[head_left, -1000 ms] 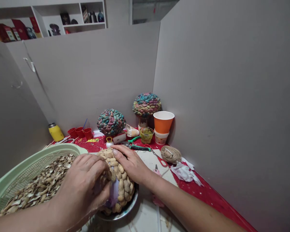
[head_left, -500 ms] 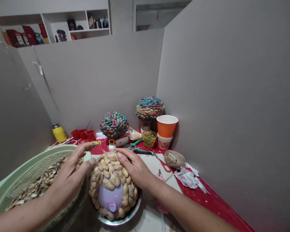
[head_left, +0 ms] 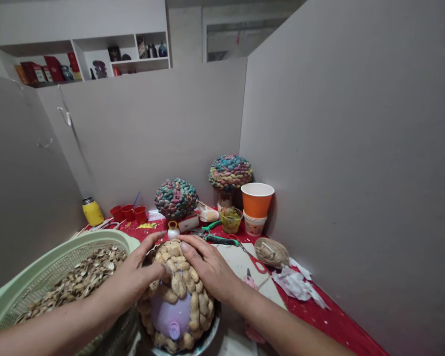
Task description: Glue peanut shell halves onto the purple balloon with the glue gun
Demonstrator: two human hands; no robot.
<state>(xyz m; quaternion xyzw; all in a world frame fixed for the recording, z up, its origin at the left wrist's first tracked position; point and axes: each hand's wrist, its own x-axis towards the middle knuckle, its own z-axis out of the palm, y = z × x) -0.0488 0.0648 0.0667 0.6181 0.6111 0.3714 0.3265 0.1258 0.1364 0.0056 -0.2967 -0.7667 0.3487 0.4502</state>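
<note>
A lilac balloon [head_left: 171, 313] covered in peanut shells [head_left: 188, 280] sits in a shallow metal bowl [head_left: 206, 341] in front of me. Its knotted end and a bare patch face me. My left hand [head_left: 143, 267] curves over its upper left side, thumb pressed on the shells and fingers reaching over the top. From the upper right, my right hand [head_left: 209, 264] grips it with thumb and fingers laid along the shells. Fingertips of both hands are partly hidden behind the top. A green basket [head_left: 128, 241] of loose shell pieces [head_left: 82, 277] stands at the left.
Behind are two painted shell-covered balls [head_left: 176, 198], an orange paper cup [head_left: 257, 200], a tub [head_left: 231, 220], red cups [head_left: 128, 212] and a yellow bottle [head_left: 92, 212]. Green-handled pliers [head_left: 221, 240], red scissors [head_left: 257, 264], twine [head_left: 271, 252] and crumpled tissue [head_left: 298, 284] lie right. Grey panels [head_left: 152, 123] enclose the table.
My left hand has come down from beside the balloon onto its upper left shells. The right hand stays on it. The camera view has tilted up slightly.
</note>
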